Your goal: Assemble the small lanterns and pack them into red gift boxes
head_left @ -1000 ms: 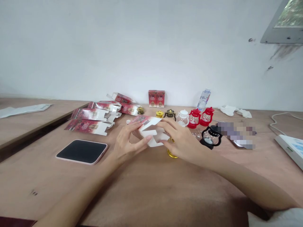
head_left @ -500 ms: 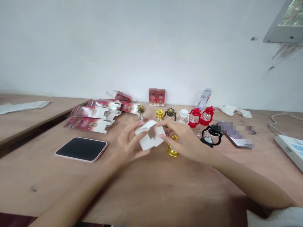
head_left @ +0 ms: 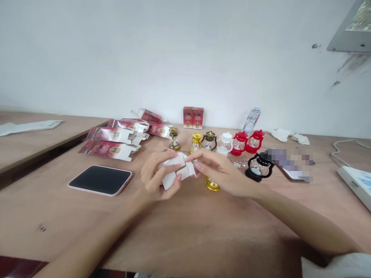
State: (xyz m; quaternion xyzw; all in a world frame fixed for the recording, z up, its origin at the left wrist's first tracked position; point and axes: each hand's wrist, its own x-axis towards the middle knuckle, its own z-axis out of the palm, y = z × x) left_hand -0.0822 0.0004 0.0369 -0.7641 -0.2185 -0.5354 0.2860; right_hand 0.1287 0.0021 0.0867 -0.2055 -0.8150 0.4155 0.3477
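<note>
A small cardboard box (head_left: 169, 180) is held above the table, its white flaps facing me and folded inward across the end. My left hand (head_left: 156, 175) is closed around its left side, with fingers pressing on the flaps. My right hand (head_left: 218, 170) pinches a flap at the box's right edge between thumb and fingers. Partly hidden behind my right hand stands a gold mini lantern (head_left: 212, 184). Beyond the hands are another gold lantern (head_left: 196, 142), a bronze lantern (head_left: 209, 141), a white lantern (head_left: 224, 143) and red lanterns (head_left: 239, 143). A black lantern (head_left: 259, 168) is to the right.
Flattened red boxes (head_left: 107, 148) are piled at the left, near a phone (head_left: 100, 180). Two upright red boxes (head_left: 193, 117) stand by the wall. A bottle (head_left: 251, 120), crumpled tissue (head_left: 280, 134), another phone (head_left: 290, 168) and a white device (head_left: 355, 185) lie rightward.
The box's end flaps, which stood open around a hollow, are now folded inward. Both hands stay on the box, and the left fingers have curled further over it.
</note>
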